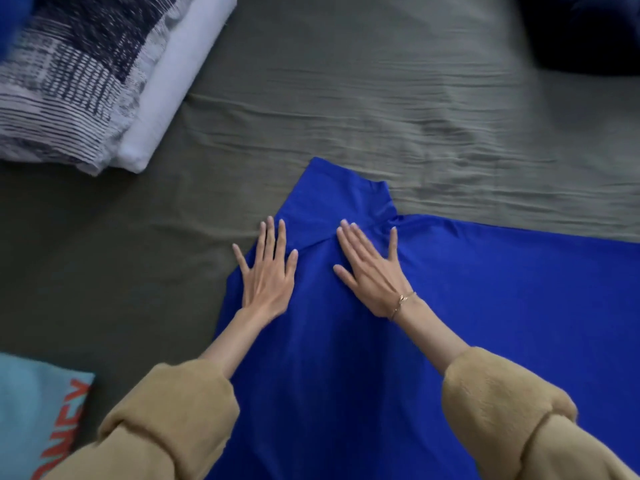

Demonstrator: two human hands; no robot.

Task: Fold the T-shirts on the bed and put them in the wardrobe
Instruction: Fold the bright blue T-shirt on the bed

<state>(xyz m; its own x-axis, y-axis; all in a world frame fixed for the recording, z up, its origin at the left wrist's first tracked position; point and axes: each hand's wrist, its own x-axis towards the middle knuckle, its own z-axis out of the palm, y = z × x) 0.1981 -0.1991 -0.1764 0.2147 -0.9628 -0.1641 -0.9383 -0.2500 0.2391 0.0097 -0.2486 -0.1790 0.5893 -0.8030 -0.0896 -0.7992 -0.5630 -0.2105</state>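
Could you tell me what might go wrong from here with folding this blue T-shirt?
The bedsheet under the blue T-shirt is wrinkled, so creases may get pressed into the fold. Both hands, left and right, lie flat near the folded sleeve; the far right side is unheld and could shift. The light blue garment lies close by and might get dragged along.

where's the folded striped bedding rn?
Head view, top left: the striped bedding lies folded on the grey-green bed sheet, a white folded layer along its right edge, well up-left of the blue T-shirt.
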